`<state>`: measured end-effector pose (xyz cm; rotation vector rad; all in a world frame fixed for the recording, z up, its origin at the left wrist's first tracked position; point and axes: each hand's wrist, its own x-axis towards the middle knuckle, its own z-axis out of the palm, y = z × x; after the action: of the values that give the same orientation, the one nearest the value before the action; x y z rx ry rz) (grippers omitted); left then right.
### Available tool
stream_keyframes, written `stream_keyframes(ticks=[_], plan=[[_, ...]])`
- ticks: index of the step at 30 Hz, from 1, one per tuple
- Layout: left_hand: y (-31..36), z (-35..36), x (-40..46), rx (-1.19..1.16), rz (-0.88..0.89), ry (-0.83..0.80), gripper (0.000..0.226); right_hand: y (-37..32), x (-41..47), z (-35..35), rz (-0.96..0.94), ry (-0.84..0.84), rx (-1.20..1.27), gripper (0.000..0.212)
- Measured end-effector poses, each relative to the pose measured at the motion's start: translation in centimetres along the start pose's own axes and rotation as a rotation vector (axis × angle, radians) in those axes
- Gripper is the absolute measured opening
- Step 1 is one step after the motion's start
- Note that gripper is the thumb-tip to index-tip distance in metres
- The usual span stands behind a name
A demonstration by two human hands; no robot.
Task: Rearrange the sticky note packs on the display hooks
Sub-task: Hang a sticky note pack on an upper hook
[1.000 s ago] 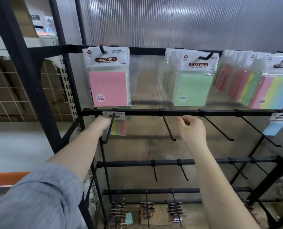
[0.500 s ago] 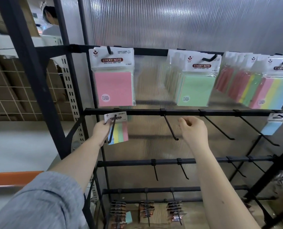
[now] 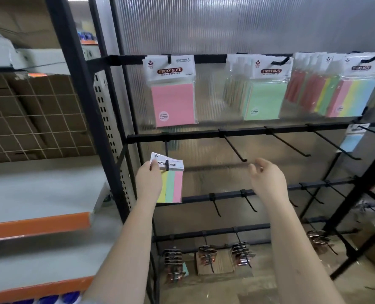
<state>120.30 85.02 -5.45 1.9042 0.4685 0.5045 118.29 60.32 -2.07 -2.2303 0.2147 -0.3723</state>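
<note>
Two hands are up at the black display rack (image 3: 204, 133), and only your left one is doing any holding. Your left grip (image 3: 148, 183) pinches the white header card of a striped sticky note pack (image 3: 171, 183), thumb on the card's upper left corner; the pack's yellow, green and pink strips hang down just right of that grip. The pack's hang hole sits at the tip of the leftmost hook (image 3: 166, 156) on the second rail, which drops from the rail directly above the grip. Whether the card is fully threaded on the hook, you cannot tell.

Your right grip (image 3: 267, 181) is well to the right of the left one, fingers loose and spread, holding nothing. An empty hook (image 3: 233, 148) slants down just above and left of it, and more bare hooks run on to its right.

Above your left grip, on the top rail, hangs a pink sticky note pack (image 3: 173, 102). Above your right grip hangs a row of green sticky note packs (image 3: 263, 99), and farther right a row of multicolour packs (image 3: 353, 95). A blue pack (image 3: 351, 139) hangs at the far right of the second rail.

Below both grips, binder clips (image 3: 240, 253) hang on the lowest rail.
</note>
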Motion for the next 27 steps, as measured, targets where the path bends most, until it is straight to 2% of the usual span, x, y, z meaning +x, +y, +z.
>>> stream_keyframes(ticks=[11, 19, 27], plan=[[2.2, -0.6, -6.0, 0.295, 0.245, 0.267, 0.036, 2.1, -2.3, -2.5, 0.094, 0.076, -0.042, 0.049], [6.6, 4.0, -8.4, 0.211, 0.350, 0.176, 0.039, 6.1, -1.8, -7.0, 0.185, 0.136, -0.104, 0.055], [11.3, 12.9, -13.7, 0.137, 0.422, 0.082, 0.042, 12.8, 0.5, -15.3, 0.264, 0.192, -0.123, 0.059]])
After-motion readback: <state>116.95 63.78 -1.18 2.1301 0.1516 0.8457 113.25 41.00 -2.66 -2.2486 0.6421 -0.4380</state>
